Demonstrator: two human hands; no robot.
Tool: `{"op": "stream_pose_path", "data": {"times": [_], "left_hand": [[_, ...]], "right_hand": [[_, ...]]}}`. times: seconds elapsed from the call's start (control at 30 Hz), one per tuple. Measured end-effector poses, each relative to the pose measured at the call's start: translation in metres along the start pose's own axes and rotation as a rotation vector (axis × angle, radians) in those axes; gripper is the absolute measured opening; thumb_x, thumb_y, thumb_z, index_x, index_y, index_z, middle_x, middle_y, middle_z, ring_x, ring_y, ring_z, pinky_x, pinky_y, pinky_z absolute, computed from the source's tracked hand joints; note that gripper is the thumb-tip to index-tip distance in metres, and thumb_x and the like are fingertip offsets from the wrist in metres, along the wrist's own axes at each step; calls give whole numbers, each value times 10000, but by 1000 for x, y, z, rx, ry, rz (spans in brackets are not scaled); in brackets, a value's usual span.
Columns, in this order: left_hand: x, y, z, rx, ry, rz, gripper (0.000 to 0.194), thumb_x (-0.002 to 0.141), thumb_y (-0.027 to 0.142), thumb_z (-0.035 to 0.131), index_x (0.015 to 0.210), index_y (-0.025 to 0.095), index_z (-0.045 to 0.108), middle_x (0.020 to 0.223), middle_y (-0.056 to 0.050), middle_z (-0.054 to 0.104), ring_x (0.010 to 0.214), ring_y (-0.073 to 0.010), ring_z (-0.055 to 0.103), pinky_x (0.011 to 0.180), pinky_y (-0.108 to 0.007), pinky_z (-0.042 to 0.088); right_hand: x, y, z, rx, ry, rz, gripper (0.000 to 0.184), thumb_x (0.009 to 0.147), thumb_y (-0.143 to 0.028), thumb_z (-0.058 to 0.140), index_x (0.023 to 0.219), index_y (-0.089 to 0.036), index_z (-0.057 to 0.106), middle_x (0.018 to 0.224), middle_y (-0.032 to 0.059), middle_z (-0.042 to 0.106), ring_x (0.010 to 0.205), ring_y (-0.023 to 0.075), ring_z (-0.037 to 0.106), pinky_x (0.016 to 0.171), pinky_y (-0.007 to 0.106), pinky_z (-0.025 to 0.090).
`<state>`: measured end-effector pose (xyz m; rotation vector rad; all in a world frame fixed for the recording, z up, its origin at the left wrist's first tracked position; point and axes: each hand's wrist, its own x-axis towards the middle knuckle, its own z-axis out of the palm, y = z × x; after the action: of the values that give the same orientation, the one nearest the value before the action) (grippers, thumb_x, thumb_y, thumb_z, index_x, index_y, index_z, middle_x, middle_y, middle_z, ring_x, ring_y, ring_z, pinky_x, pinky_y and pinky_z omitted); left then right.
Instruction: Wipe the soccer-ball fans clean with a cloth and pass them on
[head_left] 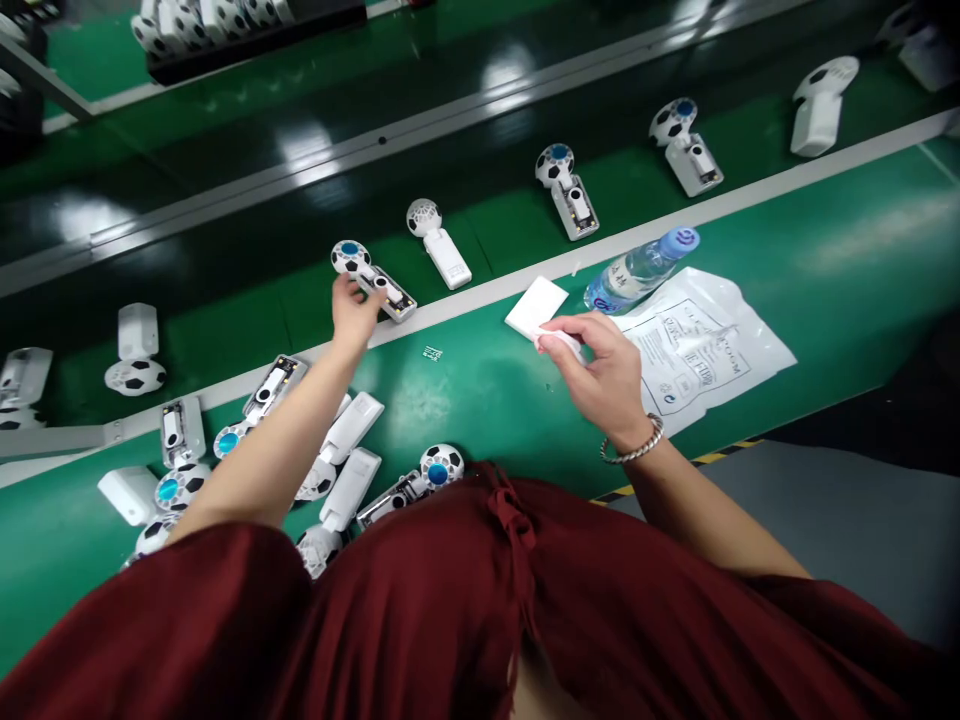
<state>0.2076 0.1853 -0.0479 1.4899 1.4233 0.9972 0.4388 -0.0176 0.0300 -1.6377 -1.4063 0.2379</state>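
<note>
My left hand (pixel 355 312) reaches to the belt's near edge, thumb and fingers closed around a small football-patterned handheld fan (pixel 395 298). The fan's body is uncovered, showing a circuit board and a white inner part, and a blue disc sits in its round head. Over the green bench, my right hand (pixel 604 372) pinches a small white wipe (pixel 561 343), partly hidden by the fingers. Just beyond it lies a square white pad of wipes (pixel 535 306). To the right is a printed white plastic bag (pixel 701 345), with a water bottle (pixel 637 270) lying by its far edge.
Along the dark green belt (pixel 495 235) lie several more fans, among them a closed one (pixel 440 243) and an uncovered one (pixel 574 195). Several fans (pixel 349 485) crowd the bench near my left forearm. A metal rail (pixel 465 300) separates belt and bench. A black tray (pixel 255 45) holds fans at the back.
</note>
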Motion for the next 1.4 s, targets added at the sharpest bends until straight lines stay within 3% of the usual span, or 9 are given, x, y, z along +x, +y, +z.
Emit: {"op": "stream_pose_path", "data": {"times": [0.03,0.13,0.2,0.33,0.43,0.6,0.9,1.23,1.4], "left_hand": [[-26,3,-10,55,-39,9,580,628,197,696,1130,112,418,1045,-79,528,871,-133,522,763,-277,436],[-117,7,-45,208,-833,-60,598,597,252,689,1151,173,477,1011,-68,582,865,-180,571,690,-282,471],[-171,0,-63,394,-1106,-110,596,597,241,670,1166,194,500,1092,-92,582,945,-226,573,777,-323,469],[-219,-21,-64,534,-985,-71,396,683,298,586,1051,153,568,1068,-125,583,980,-274,556,885,-387,412],[-208,-15,-54,404,-799,-146,446,631,296,646,1036,134,549,1038,-112,577,958,-265,553,869,-378,426],[-183,34,-45,-91,-588,-397,502,655,368,684,1061,161,474,859,-30,594,777,-186,604,747,-334,480],[-192,80,-32,-213,-520,-359,421,647,370,709,926,163,471,727,16,578,635,-138,608,595,-249,473],[-192,72,-29,-117,-447,-305,404,642,364,704,920,174,479,716,17,583,646,-154,606,613,-268,478],[-186,69,-31,-80,-443,-286,385,654,373,696,898,173,473,723,14,576,665,-154,605,621,-267,472]], "right_hand": [[0,2,1,2,2,4,85,816,-259,570,823,-206,635,805,13,652,765,146,576,720,295,453],[0,3,5,35,-21,7,77,813,-243,572,823,-205,638,797,12,653,777,146,578,730,296,456],[0,0,10,77,-48,10,74,810,-233,575,830,-203,640,802,13,649,778,143,581,733,294,459],[0,-16,21,168,-106,-10,71,809,-224,575,824,-198,640,794,13,634,770,140,584,729,290,463],[-2,-29,27,215,-159,-58,75,817,-233,567,819,-199,633,779,12,629,765,142,582,725,291,464],[-9,-47,33,181,-239,-180,109,839,-241,544,903,-206,626,854,21,640,813,149,575,746,301,443],[-6,-62,46,-52,-245,-492,181,889,-275,473,902,-178,625,870,32,667,827,157,571,727,324,339],[-5,-60,49,-167,-314,-505,224,907,-299,423,912,-200,623,890,25,660,803,163,538,725,340,292],[5,-57,51,-156,-223,-414,211,898,-304,447,910,-191,624,880,32,654,835,173,554,748,346,313]]}}
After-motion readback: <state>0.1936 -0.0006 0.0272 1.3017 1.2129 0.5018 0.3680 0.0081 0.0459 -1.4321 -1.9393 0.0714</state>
